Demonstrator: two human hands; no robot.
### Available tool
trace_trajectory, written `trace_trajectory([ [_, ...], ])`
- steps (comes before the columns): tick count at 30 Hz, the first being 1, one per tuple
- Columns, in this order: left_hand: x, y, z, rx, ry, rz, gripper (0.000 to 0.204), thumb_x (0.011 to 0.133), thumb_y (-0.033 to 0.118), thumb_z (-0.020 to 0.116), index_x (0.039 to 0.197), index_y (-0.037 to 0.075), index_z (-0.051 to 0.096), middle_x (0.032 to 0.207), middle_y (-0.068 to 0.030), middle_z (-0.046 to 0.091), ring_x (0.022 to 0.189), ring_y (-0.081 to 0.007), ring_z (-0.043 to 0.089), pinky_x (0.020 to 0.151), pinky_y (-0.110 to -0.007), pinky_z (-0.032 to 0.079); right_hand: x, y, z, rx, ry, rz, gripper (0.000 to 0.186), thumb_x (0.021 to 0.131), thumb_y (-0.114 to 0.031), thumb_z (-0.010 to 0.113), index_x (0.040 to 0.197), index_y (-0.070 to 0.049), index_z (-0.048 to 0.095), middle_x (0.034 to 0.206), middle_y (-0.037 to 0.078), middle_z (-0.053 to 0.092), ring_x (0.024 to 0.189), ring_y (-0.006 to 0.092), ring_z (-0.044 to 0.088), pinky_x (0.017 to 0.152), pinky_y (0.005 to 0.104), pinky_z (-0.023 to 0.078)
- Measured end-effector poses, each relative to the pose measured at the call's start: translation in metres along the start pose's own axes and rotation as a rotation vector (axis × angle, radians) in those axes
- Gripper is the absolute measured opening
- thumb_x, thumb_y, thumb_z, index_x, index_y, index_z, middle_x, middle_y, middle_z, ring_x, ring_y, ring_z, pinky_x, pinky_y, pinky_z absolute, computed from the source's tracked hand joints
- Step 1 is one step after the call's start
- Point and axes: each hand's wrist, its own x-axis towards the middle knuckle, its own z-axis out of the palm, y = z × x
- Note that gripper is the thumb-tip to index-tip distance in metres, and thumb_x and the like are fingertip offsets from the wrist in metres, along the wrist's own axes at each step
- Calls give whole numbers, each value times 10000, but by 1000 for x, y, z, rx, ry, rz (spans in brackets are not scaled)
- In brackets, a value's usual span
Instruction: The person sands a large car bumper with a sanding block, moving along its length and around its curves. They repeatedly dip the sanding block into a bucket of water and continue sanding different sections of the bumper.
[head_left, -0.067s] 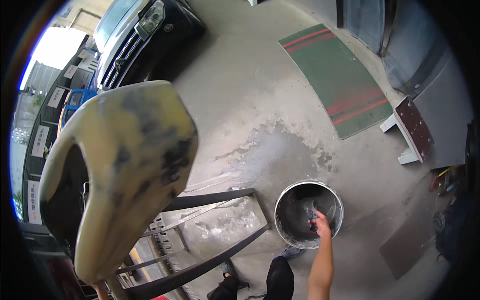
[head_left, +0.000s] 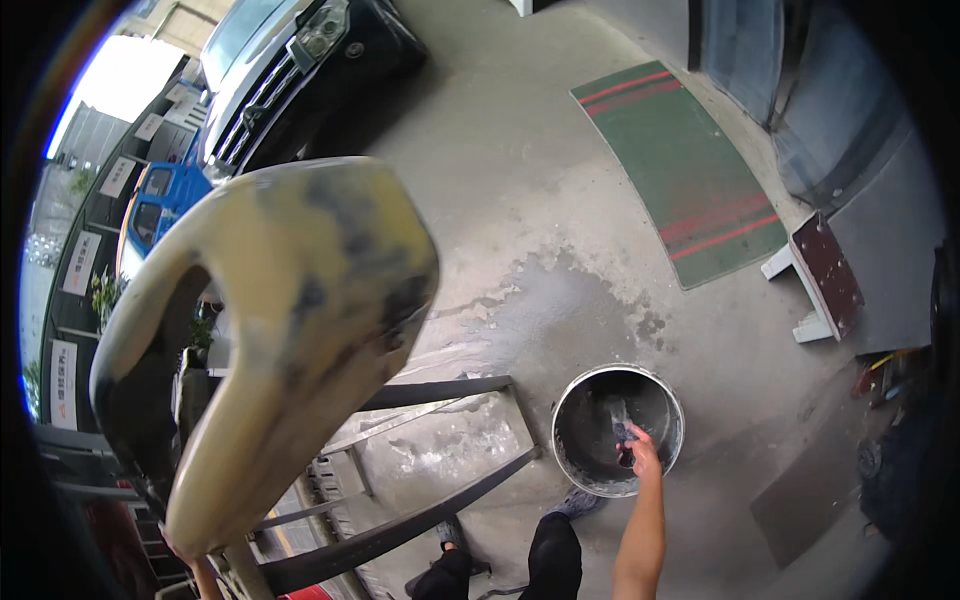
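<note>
A big cream car panel (head_left: pixel 290 330) with dark sanded patches fills your nine o'clock, its edge overhanging the metal stand (head_left: pixel 430 470). Open concrete floor (head_left: pixel 520 180) runs to twelve o'clock, wet beside the steel bucket (head_left: pixel 575 470) at five o'clock. Your right hand (head_left: pixel 640 455) reaches inside the rim, closed on a dark wet pad (head_left: pixel 618 425). Your left hand (head_left: pixel 190 562) barely shows under the panel; its grip is hidden.

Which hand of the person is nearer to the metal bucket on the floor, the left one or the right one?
The right. The right hand reaches into the metal bucket, holding a small dark tool inside it. The left hand is far to the left, under the large yellowish panel on the stand.
</note>
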Motion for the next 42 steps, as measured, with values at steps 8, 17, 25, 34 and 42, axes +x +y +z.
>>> trace_trajectory([
  [8,-16,125,76,-80,334,-286,479,1079,308,420,1359,-26,618,1474,-200,570,1464,-368,431,1245,-468,255,-281,-164,134,-220,-293,-239,436,966,9,626,1400,37,592,1215,143,698,930,249,733,861,384,625],
  [17,-26,146,22,-203,25,-48,556,994,308,609,1483,54,535,1550,-188,495,1514,-391,369,1265,-530,239,-667,-234,506,-917,-543,-654,411,961,-1,621,1366,51,586,1295,131,619,1175,218,630,923,375,601],
  [25,-33,25,-2,-308,-34,120,575,967,296,668,1484,82,537,1561,-148,499,1504,-331,406,1267,-529,249,-686,-12,798,-1846,-905,-952,395,821,63,499,1152,-15,701,1107,181,755,1086,333,715,1003,388,528],
  [34,-5,-123,-3,-164,56,-44,423,977,324,650,1318,74,649,1490,-172,549,1483,-360,414,1255,-550,261,-711,115,916,-2259,-886,-1110,390,829,80,531,1198,-21,605,1132,261,703,1067,470,661,896,525,527],
  [42,77,-227,-12,68,-600,-263,698,874,552,690,1434,144,607,1530,-207,526,1465,-403,438,1211,-534,337,-689,95,821,-1977,-594,-1798,541,810,122,502,1313,-16,645,1301,204,677,1305,412,590,1111,506,464],
])
